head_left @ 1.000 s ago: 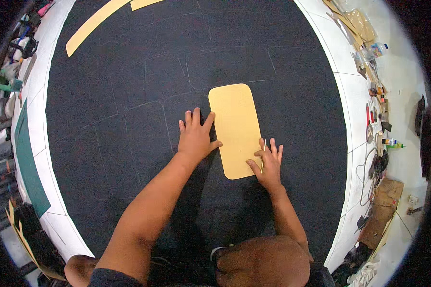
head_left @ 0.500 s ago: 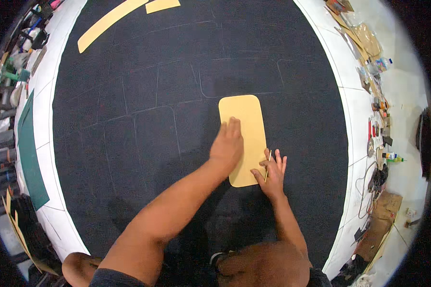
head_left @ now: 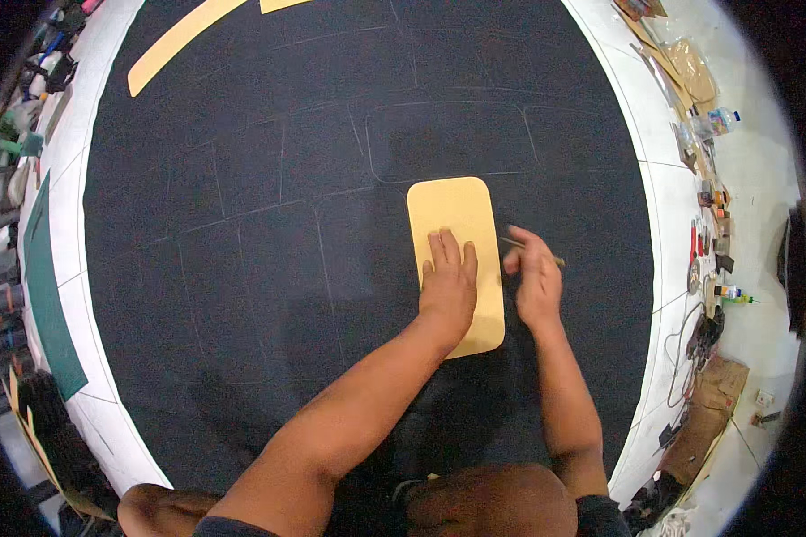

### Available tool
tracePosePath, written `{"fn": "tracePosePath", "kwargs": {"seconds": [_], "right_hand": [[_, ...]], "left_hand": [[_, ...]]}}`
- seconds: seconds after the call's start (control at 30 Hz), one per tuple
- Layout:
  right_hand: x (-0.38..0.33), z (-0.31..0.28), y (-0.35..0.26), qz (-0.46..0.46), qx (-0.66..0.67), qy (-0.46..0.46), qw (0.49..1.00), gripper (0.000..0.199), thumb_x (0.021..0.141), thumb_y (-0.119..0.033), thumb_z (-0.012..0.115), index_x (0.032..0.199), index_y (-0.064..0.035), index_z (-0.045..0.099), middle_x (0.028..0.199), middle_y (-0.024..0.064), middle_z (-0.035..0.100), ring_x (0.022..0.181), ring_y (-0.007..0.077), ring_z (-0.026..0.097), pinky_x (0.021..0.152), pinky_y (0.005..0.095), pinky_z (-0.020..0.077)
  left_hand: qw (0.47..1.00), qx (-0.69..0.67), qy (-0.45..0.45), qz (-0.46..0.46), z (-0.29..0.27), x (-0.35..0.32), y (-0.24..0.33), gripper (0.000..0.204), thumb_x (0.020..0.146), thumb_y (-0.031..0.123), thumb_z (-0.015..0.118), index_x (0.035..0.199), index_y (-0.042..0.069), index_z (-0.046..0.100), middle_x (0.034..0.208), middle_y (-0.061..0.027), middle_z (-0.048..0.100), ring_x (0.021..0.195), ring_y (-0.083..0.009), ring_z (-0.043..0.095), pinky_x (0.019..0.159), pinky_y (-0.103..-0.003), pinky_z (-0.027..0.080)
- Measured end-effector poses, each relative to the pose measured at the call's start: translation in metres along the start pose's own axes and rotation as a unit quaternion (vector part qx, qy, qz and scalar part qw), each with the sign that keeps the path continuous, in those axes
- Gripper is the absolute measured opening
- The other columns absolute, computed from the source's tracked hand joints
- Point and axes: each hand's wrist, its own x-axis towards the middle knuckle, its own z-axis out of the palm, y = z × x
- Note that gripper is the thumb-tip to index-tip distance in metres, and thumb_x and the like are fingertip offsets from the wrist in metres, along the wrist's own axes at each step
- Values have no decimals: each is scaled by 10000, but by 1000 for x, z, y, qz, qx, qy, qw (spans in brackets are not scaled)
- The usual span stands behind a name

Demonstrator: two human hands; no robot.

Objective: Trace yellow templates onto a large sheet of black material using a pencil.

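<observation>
On the dark cloth (head_left: pixel 242 313) lies a yellow card template (head_left: pixel 452 201) shaped like a rectangle with rounded corners. Pressed flat on its middle is my left hand (head_left: pixel 450 282), fingers stretched out and slightly apart. Just off the template's right edge, my right hand (head_left: pixel 537 277) is closed around a thin pencil (head_left: pixel 560 261). The pencil crosses behind the fingers, and its left end points toward the template's edge. Thin pale lines drawn on the cloth outline several similar rounded shapes above and left of the template.
A long curved yellow template (head_left: pixel 179 49) and part of another yellow piece (head_left: pixel 282 4) lie at the far left. A green mat (head_left: pixel 52 304) rests on the left border. Tools, bottles (head_left: pixel 721 121) and brown cardboard (head_left: pixel 707 416) line the right side.
My left hand has shifted slightly right and flattened on the template. My right hand has left the template's lower right edge and moved up and right, with the pencil turned nearly sideways.
</observation>
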Motion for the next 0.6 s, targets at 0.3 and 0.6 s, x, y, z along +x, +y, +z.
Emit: {"fn": "tracePosePath", "kwargs": {"seconds": [0.3, 0.6], "right_hand": [[87, 75, -16, -163, -33, -277, 946, 239, 984, -162, 607, 1119, -1, 721, 1055, 169, 709, 962, 263, 713, 873, 379, 557], [93, 78, -15, -139, -93, -297, 940, 205, 955, -173, 643, 1070, -4, 665, 985, 142, 731, 899, 280, 725, 829, 383, 567]], "left_hand": [[994, 98, -33, 43, 14, 11, 1, 657, 908, 208, 644, 1491, -29, 455, 1537, -353, 358, 1406, -625, 298, 1125, -537, 414], [996, 89, -16, 13, 6, 4, 6, 574, 911, 194, 633, 1449, 34, 517, 1512, -342, 399, 1406, -570, 361, 1002, -461, 509]]}}
